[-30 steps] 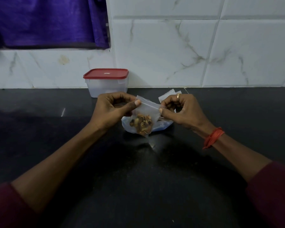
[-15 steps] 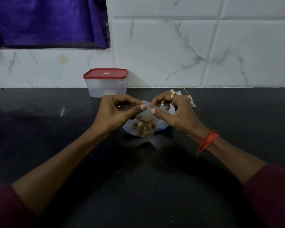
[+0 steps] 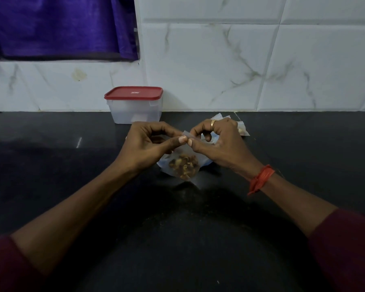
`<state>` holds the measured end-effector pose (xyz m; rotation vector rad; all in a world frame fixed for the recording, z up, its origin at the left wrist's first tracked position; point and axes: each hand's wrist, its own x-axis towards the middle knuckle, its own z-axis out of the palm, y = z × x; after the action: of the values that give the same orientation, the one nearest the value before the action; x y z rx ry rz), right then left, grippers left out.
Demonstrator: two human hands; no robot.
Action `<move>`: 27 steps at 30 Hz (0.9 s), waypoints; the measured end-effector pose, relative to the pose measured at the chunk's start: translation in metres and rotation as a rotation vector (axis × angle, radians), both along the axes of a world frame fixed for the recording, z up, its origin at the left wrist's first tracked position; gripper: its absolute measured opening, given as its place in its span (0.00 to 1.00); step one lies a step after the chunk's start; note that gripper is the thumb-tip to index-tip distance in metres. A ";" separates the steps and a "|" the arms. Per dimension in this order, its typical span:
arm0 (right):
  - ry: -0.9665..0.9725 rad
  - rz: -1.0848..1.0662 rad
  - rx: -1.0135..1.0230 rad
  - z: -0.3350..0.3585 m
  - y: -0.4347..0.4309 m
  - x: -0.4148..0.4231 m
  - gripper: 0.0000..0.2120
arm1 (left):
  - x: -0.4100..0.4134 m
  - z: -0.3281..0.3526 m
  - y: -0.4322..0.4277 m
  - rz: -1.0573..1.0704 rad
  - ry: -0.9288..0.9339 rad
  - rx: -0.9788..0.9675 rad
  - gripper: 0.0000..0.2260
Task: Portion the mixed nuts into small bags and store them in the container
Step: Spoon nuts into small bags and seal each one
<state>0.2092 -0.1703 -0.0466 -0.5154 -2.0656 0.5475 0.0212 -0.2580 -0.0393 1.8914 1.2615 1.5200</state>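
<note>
The left hand (image 3: pixel 148 145) and right hand (image 3: pixel 218 142) have drawn together along the small bag (image 3: pixel 184 164).

Your small clear bag (image 3: pixel 184 165) is thin, glossy plastic film. Your black countertop (image 3: pixel 72 175) looks like polished stone. The rectangular frosted container (image 3: pixel 135 112) is matt plastic, its red lid (image 3: pixel 133 93) smooth; the white veined wall tiles (image 3: pixel 219 60) shine.

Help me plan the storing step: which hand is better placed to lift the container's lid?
Left, probably. Both hands pinch the top of the bag, but the left hand lies just in front of the container, whose red lid is on; the right hand is farther off to the side.
</note>
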 end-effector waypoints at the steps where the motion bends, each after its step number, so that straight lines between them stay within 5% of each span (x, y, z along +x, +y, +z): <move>1: -0.013 0.006 -0.005 0.001 0.000 -0.001 0.02 | 0.000 0.000 0.000 0.004 -0.005 0.008 0.09; 11: -0.125 -0.063 0.157 0.003 0.013 0.017 0.07 | -0.004 -0.001 0.001 0.066 -0.110 -0.004 0.03; 18: -0.243 -0.183 0.609 0.001 0.025 0.022 0.15 | -0.004 -0.003 0.003 0.065 -0.151 -0.055 0.05; 27: -0.142 -0.135 0.227 -0.007 0.016 0.021 0.20 | -0.009 0.001 0.004 0.079 -0.419 -0.091 0.09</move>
<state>0.2305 -0.1544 -0.0534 -0.5668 -2.1741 0.1985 0.0121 -0.2536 -0.0381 1.3840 1.1952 1.7507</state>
